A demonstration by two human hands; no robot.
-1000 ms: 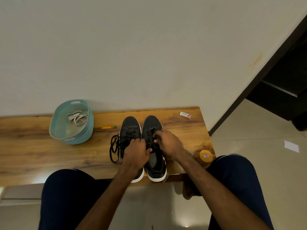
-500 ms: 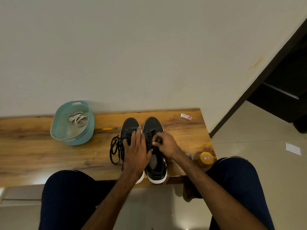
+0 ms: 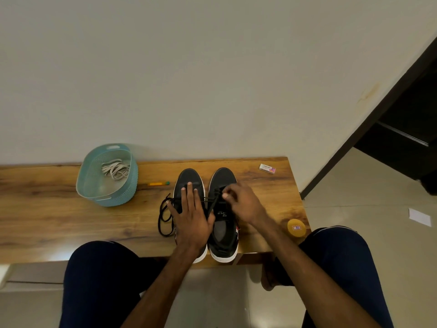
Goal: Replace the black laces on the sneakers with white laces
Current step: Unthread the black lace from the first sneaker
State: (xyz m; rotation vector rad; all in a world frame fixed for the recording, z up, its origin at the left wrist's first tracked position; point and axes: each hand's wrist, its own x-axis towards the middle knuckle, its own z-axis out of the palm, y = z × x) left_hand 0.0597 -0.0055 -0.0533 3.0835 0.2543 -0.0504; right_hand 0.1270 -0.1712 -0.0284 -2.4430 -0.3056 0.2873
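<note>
Two black sneakers with white soles stand side by side on a wooden bench (image 3: 47, 221), toes toward the wall. My left hand (image 3: 191, 216) lies flat, fingers spread, on the left sneaker (image 3: 189, 178). My right hand (image 3: 243, 202) pinches the black lace (image 3: 212, 202) over the eyelets of the right sneaker (image 3: 223, 235). A loose black lace (image 3: 163, 216) lies coiled on the bench just left of the left sneaker. White laces (image 3: 115, 170) rest inside a teal basket (image 3: 106, 197) at the back left.
A small yellow-and-green pencil stub (image 3: 158, 183) lies between basket and shoes. A white eraser (image 3: 267, 168) sits at the back right and a yellow round tin (image 3: 296, 227) at the bench's right edge. My knees flank the front edge. A dark doorway (image 3: 406, 114) opens at right.
My left hand went from curled at the left sneaker's collar to lying flat and spread over its top. My right hand stayed pinched on the right sneaker's lace.
</note>
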